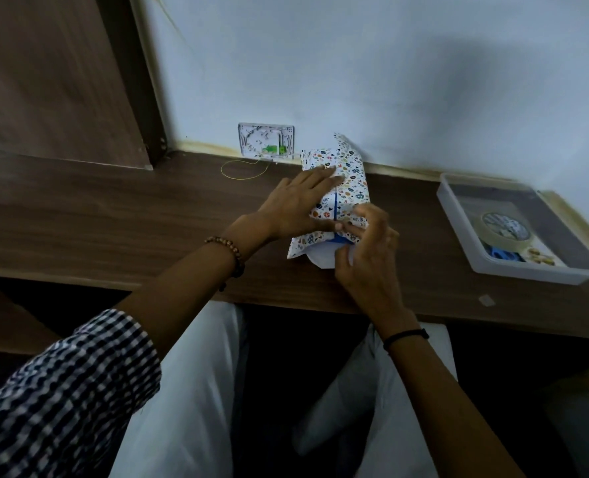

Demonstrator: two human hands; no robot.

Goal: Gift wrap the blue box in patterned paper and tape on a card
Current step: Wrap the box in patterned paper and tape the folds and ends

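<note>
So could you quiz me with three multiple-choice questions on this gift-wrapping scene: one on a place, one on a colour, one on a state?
1. Where is the roll of tape?
A. in the clear plastic tray
B. on the box
C. on the lap

2. What colour shows between the edges of the patterned paper?
A. red
B. blue
C. green

3. What is the left hand doing?
A. pressing flat on the paper
B. holding scissors
C. hanging idle

Answers: 1 A, it lies in the tray at the right; 2 B, a blue strip of the box shows; 3 A, its palm lies on the wrapped top.
</note>
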